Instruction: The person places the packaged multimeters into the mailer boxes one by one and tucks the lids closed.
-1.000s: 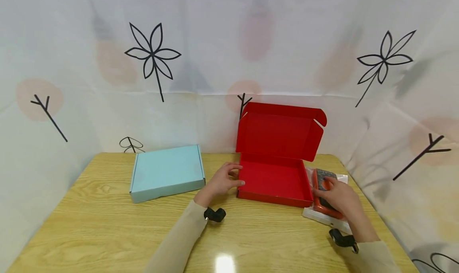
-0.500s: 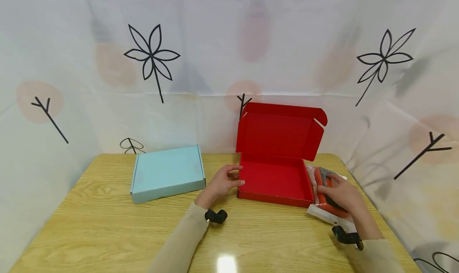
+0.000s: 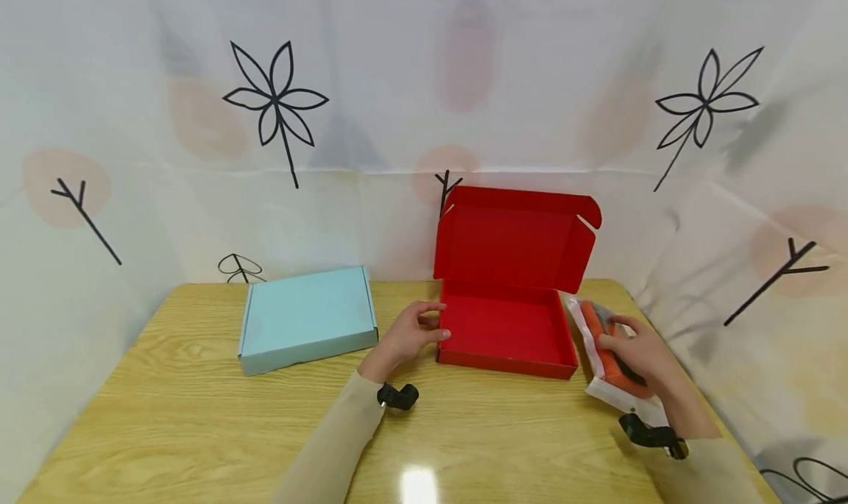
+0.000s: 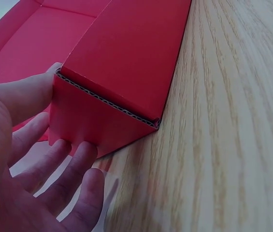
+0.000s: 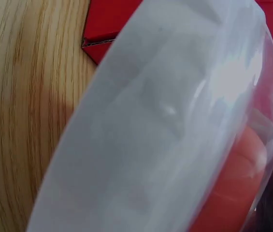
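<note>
My left hand (image 3: 405, 336) holds the left wall of a red cardboard box (image 3: 505, 366). In the left wrist view the thumb tip sits over the rim at the corner, and the fingertips (image 4: 84, 153) lie against the outer wall. To the right of the box, my right hand (image 3: 639, 351) grips an orange and dark grey multimeter (image 3: 606, 360) inside a clear plastic bag (image 3: 619, 399). The bag is tilted, its left side raised. In the right wrist view the bag's pale edge (image 5: 117, 140) fills the middle and hides most of the meter; an orange end (image 5: 233, 179) shows through.
The red box's lid (image 3: 513, 243) stands up at the back, near the patterned cloth (image 3: 397, 107). A closed light blue box (image 3: 308, 309) lies at the left of the wooden table (image 3: 185, 423). The table's right edge runs close beside the right hand.
My right hand has moved slightly right and tipped the bagged multimeter, its left side rising and drawing away from the red box. The left hand keeps its place on the box.
</note>
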A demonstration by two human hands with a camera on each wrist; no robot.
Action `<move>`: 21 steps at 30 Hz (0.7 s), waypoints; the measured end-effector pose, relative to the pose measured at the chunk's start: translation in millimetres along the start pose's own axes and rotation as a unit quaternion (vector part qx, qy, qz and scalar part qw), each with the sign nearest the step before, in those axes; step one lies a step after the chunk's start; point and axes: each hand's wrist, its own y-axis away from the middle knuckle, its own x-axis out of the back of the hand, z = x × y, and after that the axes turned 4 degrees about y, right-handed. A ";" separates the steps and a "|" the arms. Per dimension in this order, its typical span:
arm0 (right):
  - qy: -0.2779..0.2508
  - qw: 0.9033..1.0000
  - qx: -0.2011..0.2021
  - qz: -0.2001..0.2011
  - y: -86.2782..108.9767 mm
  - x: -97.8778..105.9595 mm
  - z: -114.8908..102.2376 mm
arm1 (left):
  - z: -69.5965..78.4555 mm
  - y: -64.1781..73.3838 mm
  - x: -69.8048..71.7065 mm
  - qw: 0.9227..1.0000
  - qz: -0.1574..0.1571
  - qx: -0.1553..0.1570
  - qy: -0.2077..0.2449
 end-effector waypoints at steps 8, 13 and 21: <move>0.001 1.000 0.006 -0.001 3.5 3.0 2.8 | 0.2 0.0 -0.8 1.000 0.001 0.004 -0.002; 0.010 1.000 0.004 0.000 8.4 5.8 3.1 | 1.5 0.5 -1.1 1.000 -0.001 0.006 0.002; 0.035 0.999 0.013 0.040 11.3 4.9 5.2 | 2.9 0.8 0.1 1.000 -0.002 0.008 0.003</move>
